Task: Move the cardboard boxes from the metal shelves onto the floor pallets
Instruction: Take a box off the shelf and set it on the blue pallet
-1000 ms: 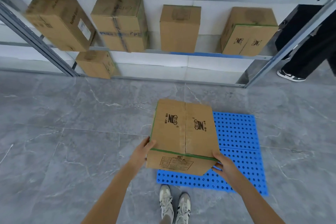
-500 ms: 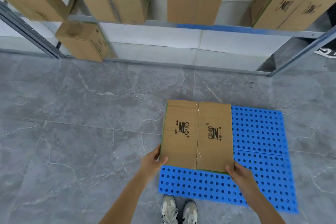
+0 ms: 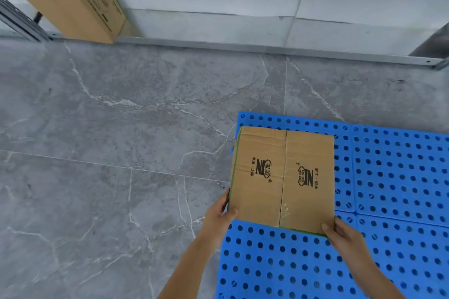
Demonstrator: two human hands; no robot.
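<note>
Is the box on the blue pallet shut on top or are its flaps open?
Shut. The cardboard box has both top flaps lying flat, meeting along a centre seam, as it sits on the blue pallet.

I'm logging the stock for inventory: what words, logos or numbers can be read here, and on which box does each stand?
"N", a large stylised letter in a round logo, printed twice on the top flaps of the cardboard box on the blue pallet.
Small Chinese characters and an "®" mark beside each logo: too small to read surely.
Print on the side of the box by the shelf: blurred, unreadable.
</note>
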